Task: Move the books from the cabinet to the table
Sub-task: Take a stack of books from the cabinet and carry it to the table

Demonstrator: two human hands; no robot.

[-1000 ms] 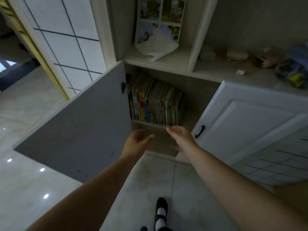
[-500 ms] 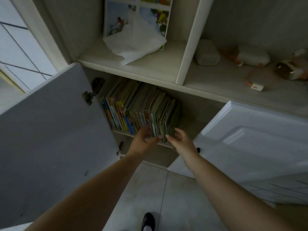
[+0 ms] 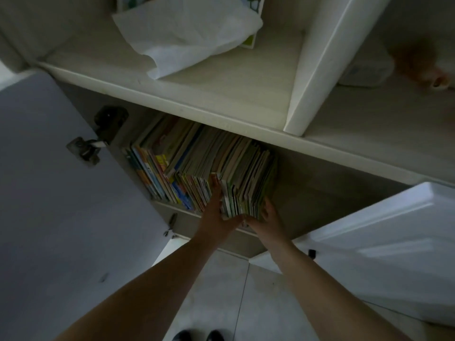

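1. A row of books [image 3: 197,168] stands on the cabinet [image 3: 320,153] shelf.
2. Left hand [image 3: 215,212], fingers wedged into the row, grasps the right-hand bundle.
3. Right hand [image 3: 268,217] seems to clasp the bundle's right side.

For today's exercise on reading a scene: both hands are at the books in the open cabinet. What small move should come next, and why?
Probably draw the clamped bundle straight out toward the body. The left hand has split it from the other books, the right hand holds its outer side, and it still sits on the shelf.

Free gap rt of books [image 3: 197,168]
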